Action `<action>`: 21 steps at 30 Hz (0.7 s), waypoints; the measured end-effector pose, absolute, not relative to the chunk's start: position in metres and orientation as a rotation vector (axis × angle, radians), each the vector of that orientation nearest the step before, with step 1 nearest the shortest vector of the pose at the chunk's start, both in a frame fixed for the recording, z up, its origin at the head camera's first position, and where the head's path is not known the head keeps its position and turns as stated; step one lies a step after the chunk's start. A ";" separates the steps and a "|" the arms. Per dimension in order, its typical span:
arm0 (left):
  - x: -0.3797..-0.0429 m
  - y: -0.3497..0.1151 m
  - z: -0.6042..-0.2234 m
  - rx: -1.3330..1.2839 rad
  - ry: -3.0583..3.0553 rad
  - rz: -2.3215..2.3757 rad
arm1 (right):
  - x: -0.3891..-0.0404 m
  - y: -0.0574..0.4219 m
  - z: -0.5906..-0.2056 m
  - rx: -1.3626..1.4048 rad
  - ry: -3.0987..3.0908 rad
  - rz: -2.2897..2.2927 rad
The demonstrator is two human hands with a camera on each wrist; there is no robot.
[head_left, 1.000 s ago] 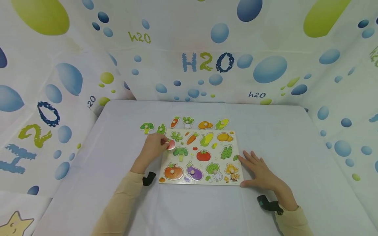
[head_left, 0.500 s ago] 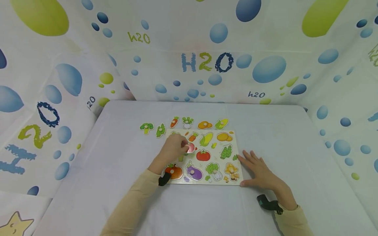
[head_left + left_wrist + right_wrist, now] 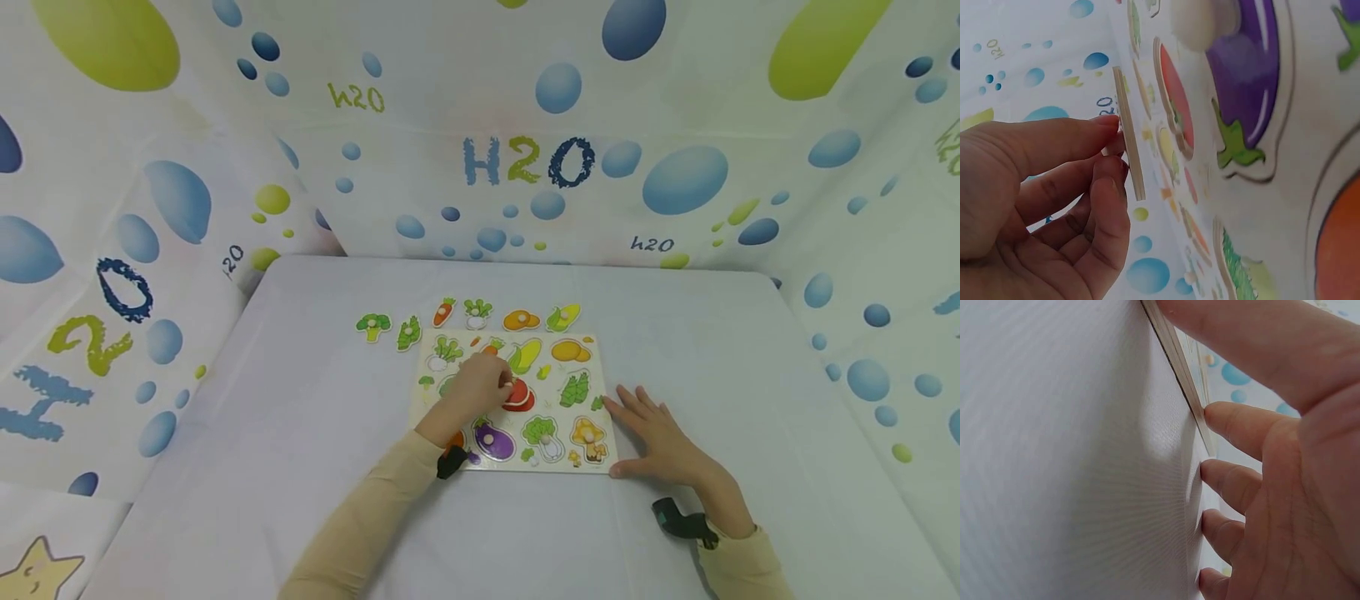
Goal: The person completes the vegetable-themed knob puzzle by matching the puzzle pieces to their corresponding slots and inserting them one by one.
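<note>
My left hand [image 3: 476, 387] is over the middle of the white vegetable puzzle board [image 3: 549, 408], pinching a thin wooden tomato piece [image 3: 1130, 137] by its knob. In the left wrist view the piece is edge-on, apart from the board, with thumb and fingertips behind it. The printed tomato [image 3: 525, 398] is partly covered in the head view. Knobbed eggplant [image 3: 495, 442], bok choy [image 3: 543, 433] and mushroom [image 3: 589, 435] pieces sit in the front row; the pumpkin is mostly hidden by the hand. My right hand [image 3: 660, 442] has its fingers spread, thumb and index finger touching the board's right edge.
Behind the board lie loose carrot [image 3: 443, 312], radish [image 3: 477, 313], potato [image 3: 521, 320] and corn [image 3: 563, 317] pieces. Broccoli [image 3: 372, 326] and asparagus [image 3: 408, 332] pieces lie at its back left. A white cloth [image 3: 225, 467] covers the table; patterned curtains surround it.
The left hand has carried the tomato piece rightward across the board, from its left edge to the printed tomato. The right hand has stayed at the board's right edge.
</note>
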State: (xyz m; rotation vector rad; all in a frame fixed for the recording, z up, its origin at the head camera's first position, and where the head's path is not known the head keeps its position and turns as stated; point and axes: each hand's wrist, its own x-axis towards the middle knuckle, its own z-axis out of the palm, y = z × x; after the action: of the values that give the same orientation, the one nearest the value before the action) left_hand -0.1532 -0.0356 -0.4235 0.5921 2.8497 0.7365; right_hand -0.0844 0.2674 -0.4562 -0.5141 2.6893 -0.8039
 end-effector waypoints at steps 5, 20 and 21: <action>-0.155 -0.029 -0.430 0.626 2.847 0.708 | -0.084 0.266 -0.456 -0.515 2.694 -0.796; -0.156 -0.022 -0.438 0.574 2.792 0.672 | -0.083 0.266 -0.456 -0.511 2.699 -0.805; -0.157 -0.022 -0.438 0.576 2.790 0.670 | -0.083 0.266 -0.456 -0.512 2.699 -0.806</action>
State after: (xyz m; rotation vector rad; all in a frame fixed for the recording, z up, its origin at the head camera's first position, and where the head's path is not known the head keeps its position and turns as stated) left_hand -0.1566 -0.0215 -0.4378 0.5765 2.7902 0.6697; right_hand -0.0827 0.2656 -0.4564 -0.5115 2.6994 -0.8057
